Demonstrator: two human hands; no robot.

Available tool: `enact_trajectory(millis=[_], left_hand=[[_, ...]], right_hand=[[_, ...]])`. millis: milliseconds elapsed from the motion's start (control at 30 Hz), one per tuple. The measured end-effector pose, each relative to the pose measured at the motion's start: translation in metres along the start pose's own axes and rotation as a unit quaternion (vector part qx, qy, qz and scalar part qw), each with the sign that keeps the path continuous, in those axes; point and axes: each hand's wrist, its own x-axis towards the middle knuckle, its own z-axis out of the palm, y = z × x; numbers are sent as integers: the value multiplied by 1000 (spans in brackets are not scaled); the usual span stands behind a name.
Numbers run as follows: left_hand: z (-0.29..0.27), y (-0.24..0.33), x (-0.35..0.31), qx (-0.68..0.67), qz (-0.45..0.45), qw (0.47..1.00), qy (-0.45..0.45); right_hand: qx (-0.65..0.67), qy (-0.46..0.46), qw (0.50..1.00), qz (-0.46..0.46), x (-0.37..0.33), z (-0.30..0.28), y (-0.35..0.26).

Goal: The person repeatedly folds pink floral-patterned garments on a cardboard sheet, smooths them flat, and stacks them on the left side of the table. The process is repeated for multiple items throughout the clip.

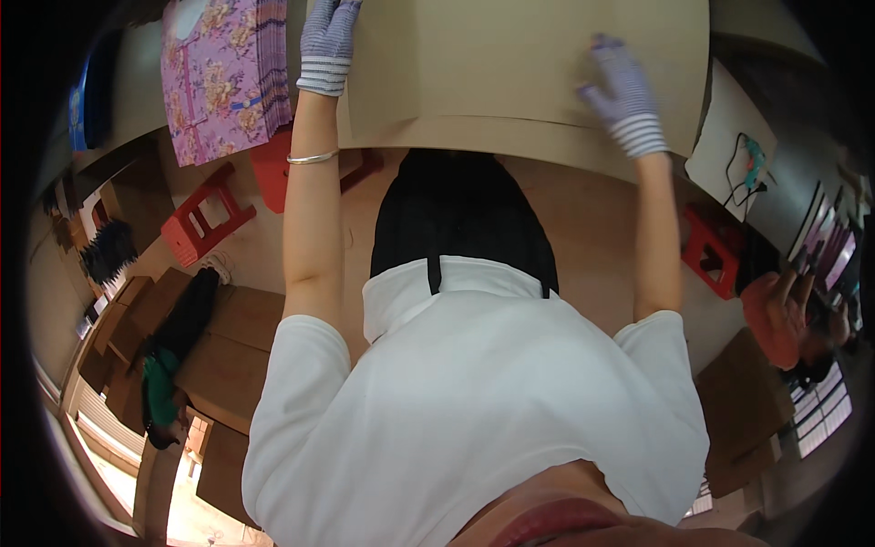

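Both my hands wear pale purple knit gloves with striped white cuffs. A large tan cardboard sheet [510,68] covers the table in front of me, with a crease line near its front edge. My left hand [326,46] is at the sheet's left side. Its fingers run up to the picture's top border, so their tips and any grip are hidden. Over the sheet's right part is my right hand [624,96], slightly blurred, thumb and fingers apart with nothing in them. Whether it touches the cardboard I cannot tell. Left of my left hand lies a stack of purple flowered printed pieces [223,77].
Red plastic stools [208,217] stand under the table's left, another stool [714,251] at right. A teal corded tool [753,162] lies on a pale surface at right. Behind are brown cartons [228,351], a person in green [162,387] and another person [779,310].
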Motion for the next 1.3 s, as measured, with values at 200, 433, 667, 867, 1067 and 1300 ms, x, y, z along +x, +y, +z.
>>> enact_trajectory(millis=[200,433,667,867,1067,1300], left_hand=[[52,47,0,38,94,994,-38],[136,38,-28,365,206,904,-84],[151,31,-33,400,211,888,-90],[144,45,-51,397,183,888,-141],[116,40,-100,404,154,873,-224],[109,38,-107,385,152,884,-218]], right_hand=[[47,40,995,-77,-18,61,-56],[535,-7,837,112,-6,35,-58],[286,-65,943,159,12,57,-64],[191,17,974,121,12,50,-75],[181,59,975,110,11,53,-76],[180,65,973,126,12,56,-81]])
